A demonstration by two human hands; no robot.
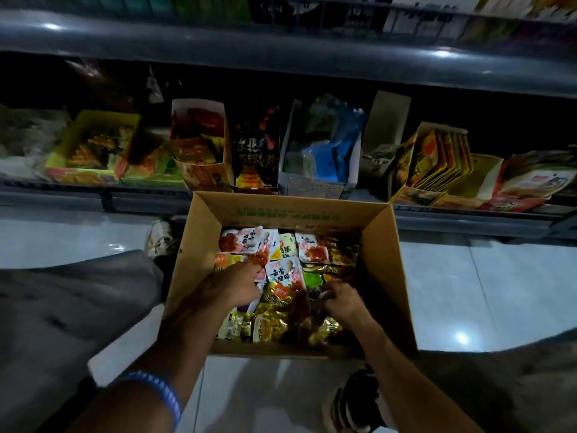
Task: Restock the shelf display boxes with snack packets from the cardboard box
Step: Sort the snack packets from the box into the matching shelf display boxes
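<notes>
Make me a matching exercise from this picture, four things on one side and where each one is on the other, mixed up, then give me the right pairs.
Things:
1. cardboard box
2. yellow display box
3. blue wristband
4. blue packets

Places:
A. on the left forearm
B. on the floor in front of the shelf, both hands inside it
C. standing in a white display box near the middle of the shelf
D. toward the left end of the shelf

Pairs: 1-B, 2-D, 3-A, 4-C
</notes>
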